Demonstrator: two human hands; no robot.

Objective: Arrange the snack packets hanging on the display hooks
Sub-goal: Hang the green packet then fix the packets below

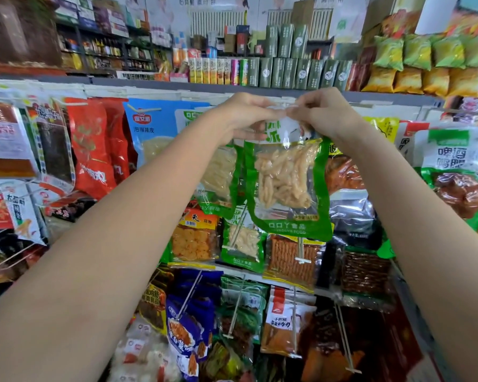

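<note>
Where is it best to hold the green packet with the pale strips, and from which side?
Pinch the green packet by its flat clear top strip, from the front at both corners, as the left hand and right hand do; the filled body below hangs free.

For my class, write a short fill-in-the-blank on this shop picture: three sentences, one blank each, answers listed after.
1. Both hands, the left hand and the right hand, pinch the ____ edge of the packet.
2. The packet's border is coloured ____.
3. On the shelf above the hooks, the yellow bags sit ____ the green bags.

Answers: top; green; below
</note>
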